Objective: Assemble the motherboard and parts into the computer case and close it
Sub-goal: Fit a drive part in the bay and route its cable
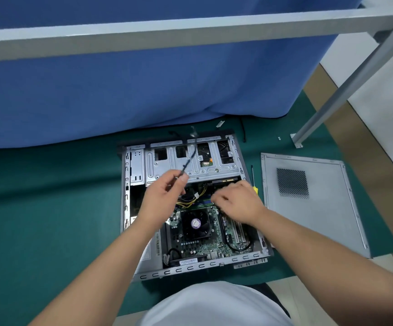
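An open grey computer case (pixel 126 184) lies flat on a green mat. Inside it sits the green motherboard (pixel 197 245) with a black CPU fan (pixel 195 225). A metal drive cage (pixel 167 168) spans the case's far half. My left hand (pixel 164 194) pinches a thin black cable (pixel 189 158) and holds it up over the cage. My right hand (pixel 237 203) reaches into the case near the yellow and black power wires (pixel 190 201), fingers curled; what they hold is hidden. The grey side panel (pixel 313 208) lies to the right of the case.
A screwdriver (pixel 253 177) with a yellow handle lies between case and side panel. Small screws (pixel 279 138) and a bracket (pixel 219 124) lie on the green mat (pixel 49 208) beyond the case. Blue cloth (pixel 143 90) hangs behind. A grey metal frame leg (pixel 332 97) stands at right.
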